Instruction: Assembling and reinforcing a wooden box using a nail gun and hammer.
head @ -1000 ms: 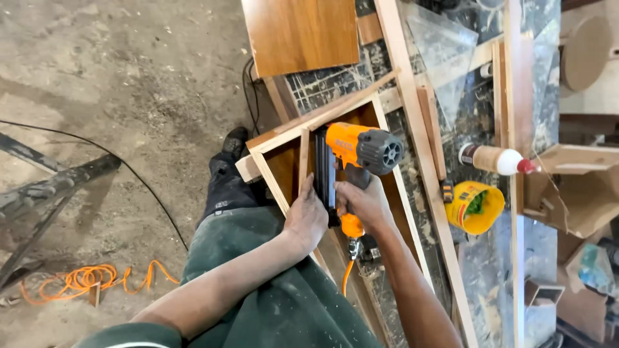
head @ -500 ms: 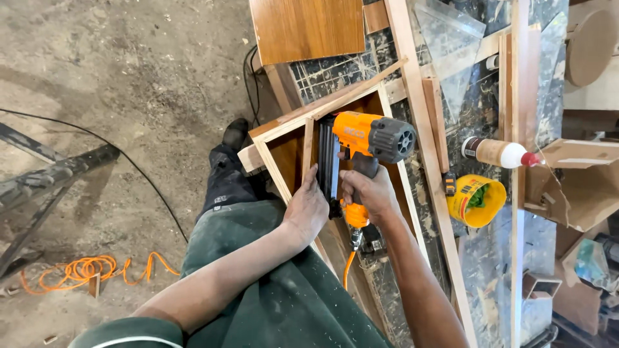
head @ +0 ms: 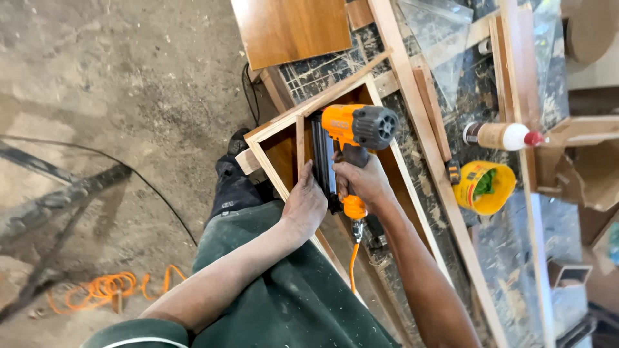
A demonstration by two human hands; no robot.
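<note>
Here, going left to right, an orange coiled hose (head: 103, 288) lies on the floor, feeding the tool. The left hand (head: 305, 205) presses on the wooden frame (head: 278, 125), fingers clenched over its inner strip to steady it. The right hand (head: 364, 182) wraps the grip of the orange nail gun (head: 351, 129), nose down on the frame. A glue bottle (head: 500, 136) and yellow tub (head: 483, 187) wait on the tabletop (head: 509, 258).

My one head camera looks steeply down, close over my hands, the workbench (head: 412, 84) and the floor (head: 97, 96).
</note>
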